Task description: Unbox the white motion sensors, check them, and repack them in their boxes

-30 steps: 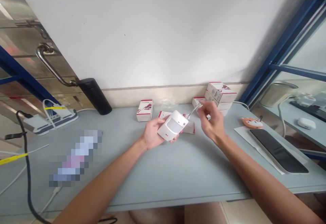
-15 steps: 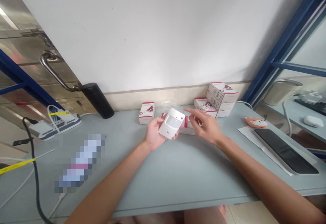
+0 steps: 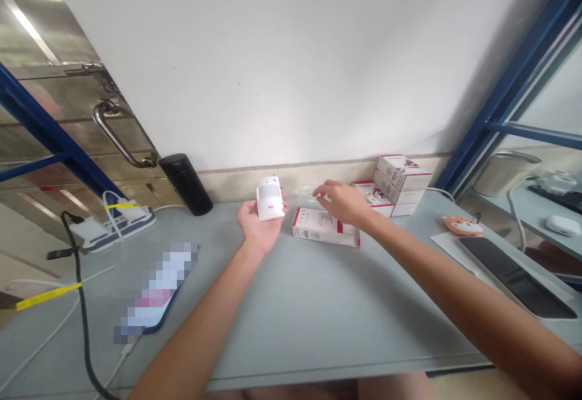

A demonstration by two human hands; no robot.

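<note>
Left grip (image 3: 260,228) curled around white motion sensor (image 3: 270,199), palm up | right grip (image 3: 343,202) spread, had moved off sensor, now above red-edged white carton (image 3: 325,227) on counter (image 3: 291,327)

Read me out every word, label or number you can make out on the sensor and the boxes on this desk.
White motion sensor in the left hand: small red mark on the front, too small to read.
White box near the right hand: small print, too small to read.
Stacked boxes: printing too small to read.
</note>
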